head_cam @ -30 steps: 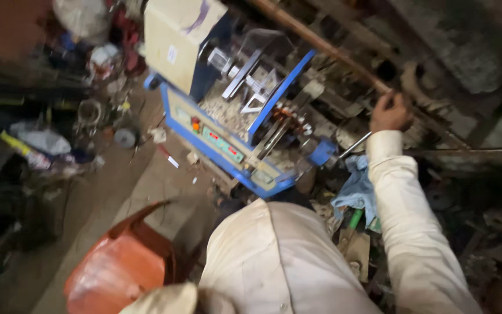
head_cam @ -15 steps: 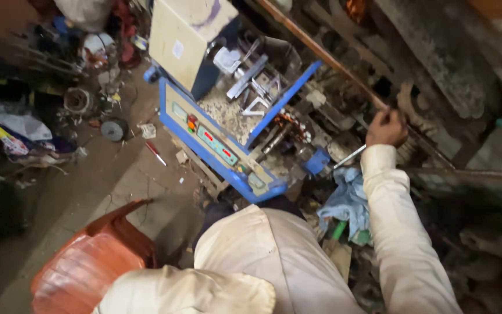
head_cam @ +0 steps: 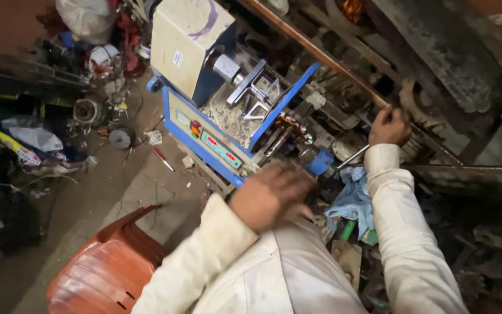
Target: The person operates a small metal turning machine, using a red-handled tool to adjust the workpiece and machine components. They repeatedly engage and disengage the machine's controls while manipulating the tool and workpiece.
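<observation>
My right hand [head_cam: 389, 125] is closed around a slim metal tool [head_cam: 354, 156] whose shaft slants down to the left, beside a cluttered shelf with a rusty rail [head_cam: 315, 49]. My left hand [head_cam: 271, 195] hovers blurred over my lap, fingers loosely spread, holding nothing I can see. It is nearest the front corner of a blue and cream winding machine [head_cam: 222, 99] with a control panel [head_cam: 213, 142]. Both arms wear cream sleeves.
An orange plastic stool [head_cam: 108, 267] stands at the lower left. A blue rag [head_cam: 352, 197] lies by my right arm. A red screwdriver [head_cam: 162, 158], a motor part [head_cam: 86, 110] and plastic bags [head_cam: 33, 139] litter the floor at left. Scrap parts crowd the right side.
My left hand has come up into view over my lap, moving fast. The view shifted slightly; my right hand stays on the tool near the shelf.
</observation>
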